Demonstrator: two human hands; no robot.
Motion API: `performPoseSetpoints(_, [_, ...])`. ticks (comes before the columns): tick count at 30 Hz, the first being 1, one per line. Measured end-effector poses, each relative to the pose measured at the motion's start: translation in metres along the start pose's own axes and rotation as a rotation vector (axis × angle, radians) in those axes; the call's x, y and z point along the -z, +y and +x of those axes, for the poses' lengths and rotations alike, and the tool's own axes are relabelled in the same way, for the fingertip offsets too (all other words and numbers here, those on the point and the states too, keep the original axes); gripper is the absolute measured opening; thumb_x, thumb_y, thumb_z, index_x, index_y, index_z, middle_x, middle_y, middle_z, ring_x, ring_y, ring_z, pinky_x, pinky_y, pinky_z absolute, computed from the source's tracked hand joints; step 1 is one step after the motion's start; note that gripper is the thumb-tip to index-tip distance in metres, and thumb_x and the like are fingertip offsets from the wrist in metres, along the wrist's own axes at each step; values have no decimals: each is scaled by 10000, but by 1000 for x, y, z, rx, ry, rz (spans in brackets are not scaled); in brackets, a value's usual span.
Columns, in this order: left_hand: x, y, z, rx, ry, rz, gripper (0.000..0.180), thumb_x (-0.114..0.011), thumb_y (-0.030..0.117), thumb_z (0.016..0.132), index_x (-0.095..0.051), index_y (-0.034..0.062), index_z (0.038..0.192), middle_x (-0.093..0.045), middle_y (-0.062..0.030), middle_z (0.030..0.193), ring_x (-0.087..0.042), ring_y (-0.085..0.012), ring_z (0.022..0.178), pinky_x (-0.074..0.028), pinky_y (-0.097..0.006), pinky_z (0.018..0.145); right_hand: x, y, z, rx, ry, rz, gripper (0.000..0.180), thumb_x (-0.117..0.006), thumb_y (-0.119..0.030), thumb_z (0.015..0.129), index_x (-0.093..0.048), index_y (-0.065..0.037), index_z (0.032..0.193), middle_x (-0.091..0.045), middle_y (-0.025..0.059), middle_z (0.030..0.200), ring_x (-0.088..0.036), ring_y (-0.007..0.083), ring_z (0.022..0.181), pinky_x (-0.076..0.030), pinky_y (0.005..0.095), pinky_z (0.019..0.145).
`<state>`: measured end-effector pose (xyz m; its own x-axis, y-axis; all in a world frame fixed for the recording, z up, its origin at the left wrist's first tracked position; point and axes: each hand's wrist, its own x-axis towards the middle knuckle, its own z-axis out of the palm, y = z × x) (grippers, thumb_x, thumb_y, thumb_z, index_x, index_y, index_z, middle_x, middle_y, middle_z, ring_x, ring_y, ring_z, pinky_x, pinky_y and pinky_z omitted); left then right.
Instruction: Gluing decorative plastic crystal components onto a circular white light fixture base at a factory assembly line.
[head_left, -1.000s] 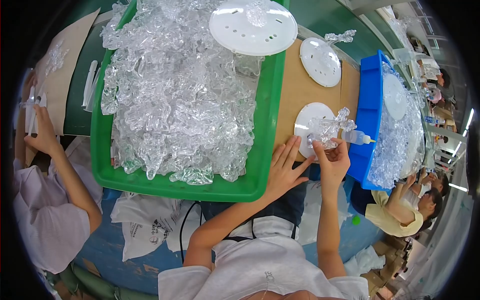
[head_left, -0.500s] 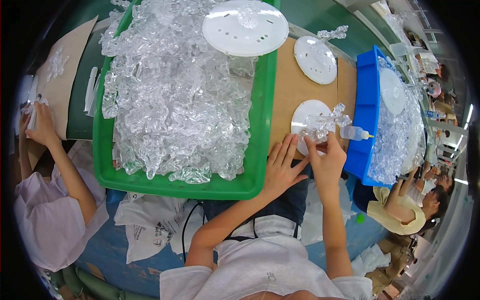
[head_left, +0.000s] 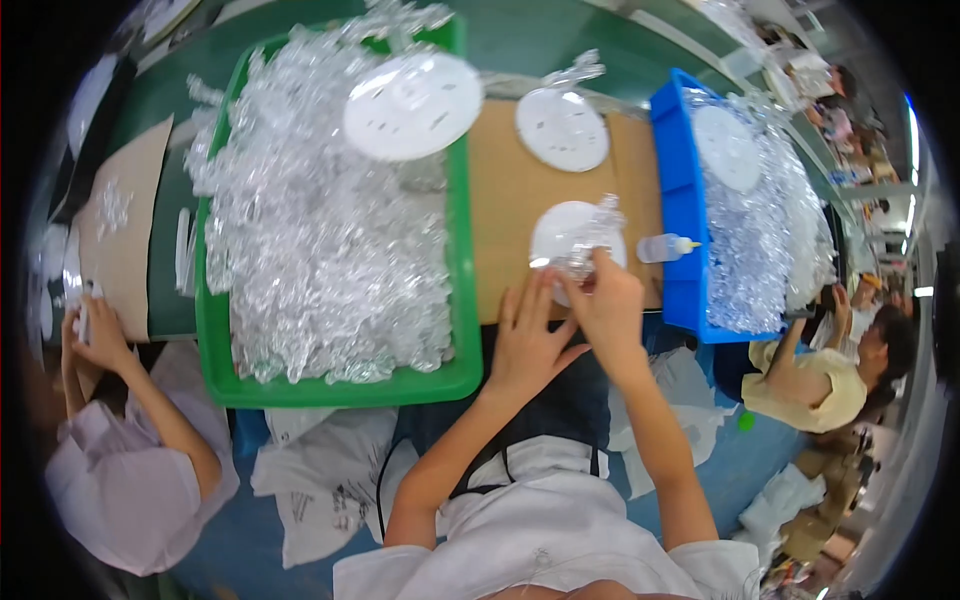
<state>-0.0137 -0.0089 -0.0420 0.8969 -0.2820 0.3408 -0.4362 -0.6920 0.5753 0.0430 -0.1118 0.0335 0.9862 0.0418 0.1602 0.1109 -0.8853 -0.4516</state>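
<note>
A white round disc (head_left: 553, 237) lies on the brown cardboard, with a clear plastic piece (head_left: 603, 222) on top of it. My right hand (head_left: 612, 310) pinches at the near end of this piece, thumb and fingers closed, though the fingertips are partly hidden. Flat beside it, my left hand (head_left: 527, 345) has its fingers stretched out, their tips at the disc's near edge. To the right, a small squeeze bottle (head_left: 660, 248) with a yellow tip lies close to the blue bin. The picture is smeared by motion.
On the left stands a green bin (head_left: 466, 300) heaped with clear plastic pieces, a white disc (head_left: 412, 105) resting on top. Another white disc (head_left: 562, 130) lies farther back on the cardboard (head_left: 495, 200). A blue bin (head_left: 672, 170) is at right. Co-workers sit on both sides.
The whole view has shifted, so bins and discs appear farther left. My right hand stays at the clear piece on the disc, and my left hand stays flat beside it.
</note>
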Motion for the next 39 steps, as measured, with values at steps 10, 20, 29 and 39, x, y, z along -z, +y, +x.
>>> performPoseSetpoints(10, [31, -4, -1, 117, -53, 219, 550, -641, 461, 807, -547, 226, 1296, -267, -240, 1466, -267, -411, 1347, -194, -607, 1062, 141, 65, 15, -77, 70, 170, 240, -657, -147, 812, -664, -25, 1019, -677, 123, 828, -666, 210, 723, -510, 290, 640])
performPoseSetpoints(20, [37, -11, 8, 92, -78, 242, 477, -635, 418, 827, -576, 232, 1263, -261, -226, 1477, -265, -421, 1346, -168, -611, 1072, 163, 158, 36, -149, -295, 37, 263, -665, -199, 801, -653, -49, 1016, -641, 80, 700, -598, 168, 624, -466, 301, 585])
performPoseSetpoints(29, [37, -11, 5, 122, -89, 175, 468, -647, 348, 830, -565, 243, 1278, -233, -215, 1494, -224, -426, 1364, -182, -613, 1062, 129, 45, -10, 3, -185, 332, 254, -580, -49, 844, -593, -63, 1098, -561, 59, 808, -557, 128, 694, -471, 254, 621])
performPoseSetpoints(39, [32, -15, 3, 106, -75, 156, 463, -615, 381, 849, -550, 259, 1291, -228, -225, 1493, -230, -429, 1361, -188, -607, 1057, 35, 25, 16, 174, -218, 277, 185, -686, -119, 825, -589, 7, 921, -619, 93, 736, -615, 155, 641, -488, 255, 585])
